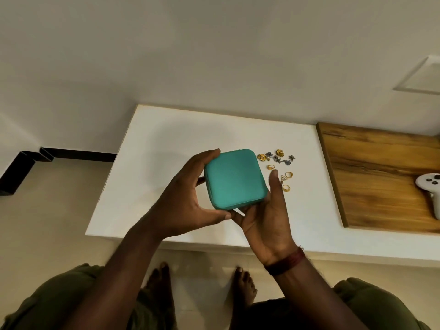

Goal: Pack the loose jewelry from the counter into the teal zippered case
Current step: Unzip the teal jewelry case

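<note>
The teal zippered case (pixel 234 179) is closed and held above the white counter (pixel 166 144). My left hand (pixel 188 196) grips its left side, fingers curled over the far corner and thumb at the near corner. My right hand (pixel 266 217) cups it from beneath, palm up, thumb raised beside its right edge. Loose jewelry (pixel 277 158) lies on the counter just right of the case: gold and silver earrings or pendants at the back, several gold rings (pixel 287 184) nearer me.
A wooden board (pixel 371 177) adjoins the counter on the right, with a white controller (pixel 431 186) at its right edge. The wall stands close behind the counter. My bare feet (pixel 202 287) are on the floor below the counter's front edge.
</note>
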